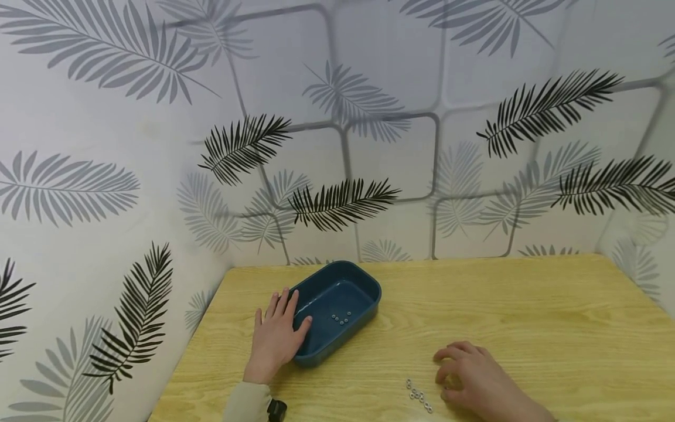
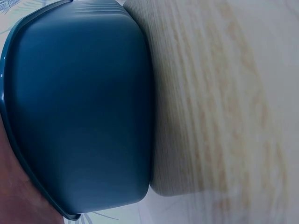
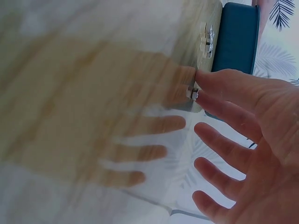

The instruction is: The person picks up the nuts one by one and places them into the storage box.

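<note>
Nuts (image 1: 419, 397), small and silvery, lie in a loose cluster on the table (image 1: 527, 316) at its near edge, and the right hand (image 1: 477, 378) rests just beside them on their right. Its fingers are curled down toward the wood; the right wrist view shows one nut (image 3: 193, 93) at the tips of thumb and forefinger, apparently pinched or pressed against the table, while the other fingers spread loosely apart. Further nuts (image 3: 208, 42) sit beyond it in that view, with the tray (image 3: 236, 39) behind them. That blue tray (image 1: 337, 310) stands left of the hands' middle, near the back edge, set at an angle, and a few nuts (image 1: 341, 319) already lie on its floor. Left hand (image 1: 275, 337) lies flat with straight fingers against the tray's near-left rim, thumb hooked over the edge, seemingly to steady it so it does not slide. Leaf-patterned wallpaper (image 1: 337, 146) covers the walls behind.
</note>
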A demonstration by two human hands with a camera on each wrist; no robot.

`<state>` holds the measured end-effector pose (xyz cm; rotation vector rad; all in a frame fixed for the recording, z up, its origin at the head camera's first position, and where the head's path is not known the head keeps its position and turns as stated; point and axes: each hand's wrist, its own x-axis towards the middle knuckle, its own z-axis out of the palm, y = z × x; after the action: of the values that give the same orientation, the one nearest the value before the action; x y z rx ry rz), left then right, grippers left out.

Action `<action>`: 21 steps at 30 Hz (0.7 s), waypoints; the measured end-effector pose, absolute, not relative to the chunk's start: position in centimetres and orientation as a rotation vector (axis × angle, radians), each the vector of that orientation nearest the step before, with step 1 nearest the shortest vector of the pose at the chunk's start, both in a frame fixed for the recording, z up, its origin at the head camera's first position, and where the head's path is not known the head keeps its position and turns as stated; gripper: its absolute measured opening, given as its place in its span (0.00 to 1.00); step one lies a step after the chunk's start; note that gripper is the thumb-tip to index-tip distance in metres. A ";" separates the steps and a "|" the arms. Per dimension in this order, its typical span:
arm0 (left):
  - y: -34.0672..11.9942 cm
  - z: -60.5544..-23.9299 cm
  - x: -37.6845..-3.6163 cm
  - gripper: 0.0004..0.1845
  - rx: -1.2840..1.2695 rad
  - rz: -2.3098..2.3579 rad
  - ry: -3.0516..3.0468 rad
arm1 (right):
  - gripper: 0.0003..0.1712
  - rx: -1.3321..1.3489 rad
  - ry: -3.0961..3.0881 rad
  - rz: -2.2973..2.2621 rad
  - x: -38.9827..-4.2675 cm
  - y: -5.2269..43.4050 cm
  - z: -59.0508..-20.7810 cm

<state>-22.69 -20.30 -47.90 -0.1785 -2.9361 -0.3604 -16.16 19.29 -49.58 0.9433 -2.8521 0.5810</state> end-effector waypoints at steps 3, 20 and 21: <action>-20.3 -48.0 -22.7 0.37 -0.175 -0.365 -2.940 | 0.10 0.946 -2.842 0.577 -16.1 19.2 -49.7; -20.3 -48.1 -22.6 0.37 -0.189 -0.355 -2.905 | 0.08 0.894 -2.866 0.624 -15.8 20.0 -49.3; -20.3 -48.1 -22.6 0.37 -0.187 -0.354 -2.907 | 0.08 0.889 -2.874 0.638 -15.7 20.1 -49.3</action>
<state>-22.61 -20.27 -48.12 -0.1870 -2.9074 -0.3543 -15.75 20.12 -49.30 0.8890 -2.8736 0.6375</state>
